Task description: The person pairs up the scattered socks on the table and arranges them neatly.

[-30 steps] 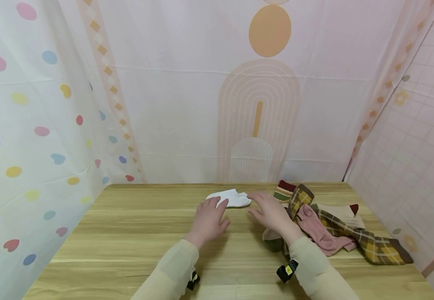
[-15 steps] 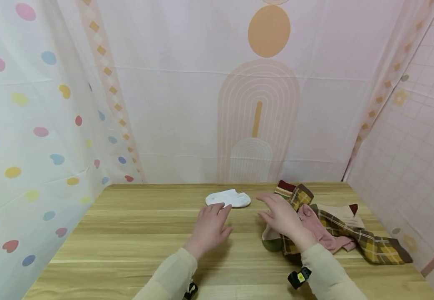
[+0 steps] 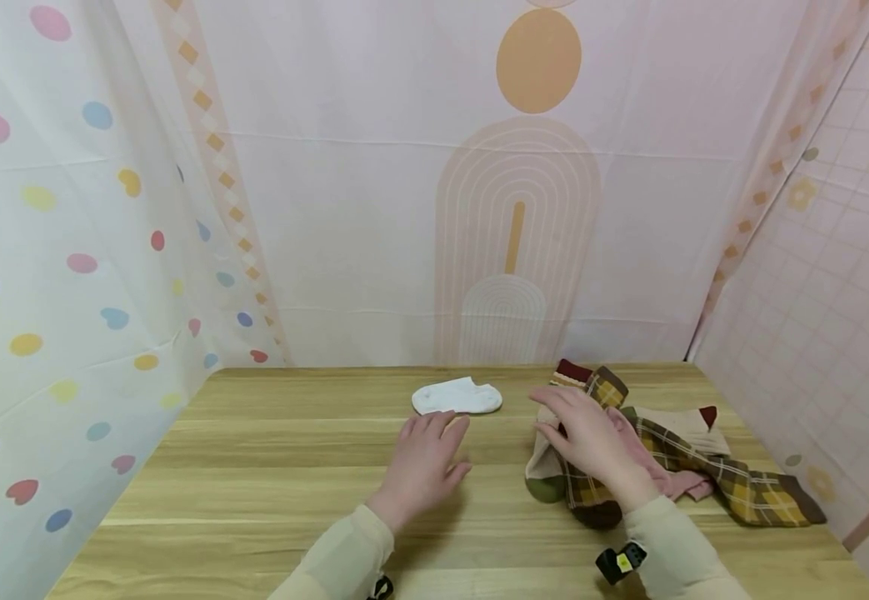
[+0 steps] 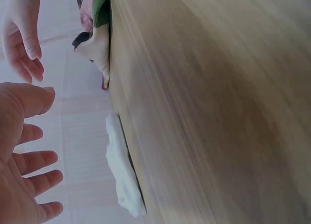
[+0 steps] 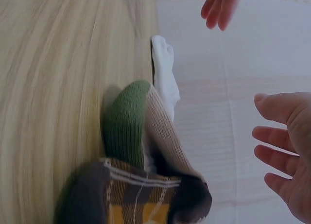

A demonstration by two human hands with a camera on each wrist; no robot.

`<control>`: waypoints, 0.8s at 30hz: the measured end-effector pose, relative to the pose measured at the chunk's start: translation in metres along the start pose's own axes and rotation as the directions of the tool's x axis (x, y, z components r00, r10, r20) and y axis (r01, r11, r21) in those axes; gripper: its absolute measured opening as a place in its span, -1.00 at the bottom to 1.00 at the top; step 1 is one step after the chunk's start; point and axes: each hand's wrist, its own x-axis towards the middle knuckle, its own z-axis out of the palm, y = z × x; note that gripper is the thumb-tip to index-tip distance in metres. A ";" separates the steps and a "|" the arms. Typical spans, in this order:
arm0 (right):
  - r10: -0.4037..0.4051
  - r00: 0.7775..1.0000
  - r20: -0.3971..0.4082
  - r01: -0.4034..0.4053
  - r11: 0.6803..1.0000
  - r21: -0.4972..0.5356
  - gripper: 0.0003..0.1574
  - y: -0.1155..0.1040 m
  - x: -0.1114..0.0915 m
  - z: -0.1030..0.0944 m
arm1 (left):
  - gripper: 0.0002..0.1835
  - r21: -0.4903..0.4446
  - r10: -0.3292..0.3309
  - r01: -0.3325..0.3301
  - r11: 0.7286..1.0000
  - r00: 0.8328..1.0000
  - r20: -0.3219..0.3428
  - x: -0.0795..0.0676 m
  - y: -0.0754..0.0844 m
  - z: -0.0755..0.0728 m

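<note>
A white ankle sock (image 3: 456, 397) lies flat toward the back of the table. My left hand (image 3: 422, 462) hovers just in front of it, fingers relaxed and holding nothing; the left wrist view shows the sock (image 4: 121, 163) beyond the spread fingers. Over the left side of a sock pile, my right hand (image 3: 587, 437) is raised with loose, slightly bent fingers and nothing in them. Beneath it sit a beige sock with a green toe (image 5: 127, 119) and a yellow-brown plaid sock (image 5: 141, 197). Part of the pile is hidden behind the right hand and forearm.
The pile also has a pink sock (image 3: 647, 458), a beige sock with a dark red tip (image 3: 685, 423), a striped sock top (image 3: 572, 372) and a long plaid sock (image 3: 764, 496) reaching right. Fabric curtains (image 3: 359, 208) stand behind the wooden table (image 3: 254, 500) and at both sides.
My right hand has moved right, away from the white sock and over the pile. My left hand has drawn back slightly toward me. The white sock stays in place.
</note>
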 end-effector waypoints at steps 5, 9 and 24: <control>0.042 0.999 0.017 -0.041 0.999 -0.020 -0.47 0.006 -0.007 -0.007 | -0.37 0.000 0.018 -0.018 1.000 1.000 0.007 0.001 0.006 -0.003; 0.055 0.998 0.000 -0.055 0.998 -0.026 -0.49 0.013 -0.012 -0.013 | -0.37 0.000 0.033 -0.033 0.999 0.999 0.010 0.002 0.012 -0.003; 0.204 0.977 0.064 -0.201 0.978 -0.048 -0.46 0.038 -0.032 -0.031 | -0.35 -0.026 0.077 -0.077 0.997 0.997 0.014 0.003 0.039 0.004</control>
